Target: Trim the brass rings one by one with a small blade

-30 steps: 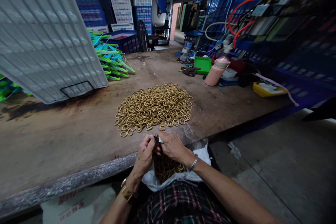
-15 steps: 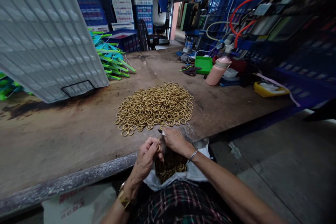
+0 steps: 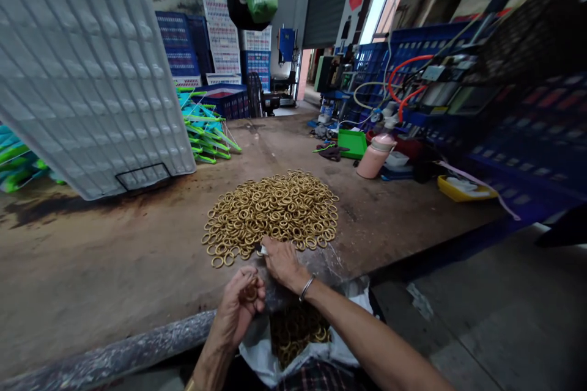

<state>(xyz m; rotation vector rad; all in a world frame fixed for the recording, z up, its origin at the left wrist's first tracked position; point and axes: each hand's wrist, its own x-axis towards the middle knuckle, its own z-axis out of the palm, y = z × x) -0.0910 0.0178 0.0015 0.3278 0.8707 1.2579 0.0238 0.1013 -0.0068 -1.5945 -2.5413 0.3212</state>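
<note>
Head view: left hand is curled shut around a brass ring, pinched between thumb and fingers above the near edge of the surface. Right hand, just beyond and to the right of the left, rests at the near rim of the ring pile; its fingers are closed on a small pale object, identity not discernible. Directly below both hands sits a white bag containing more rings. Pink bottle stands well beyond the right hand.
</note>
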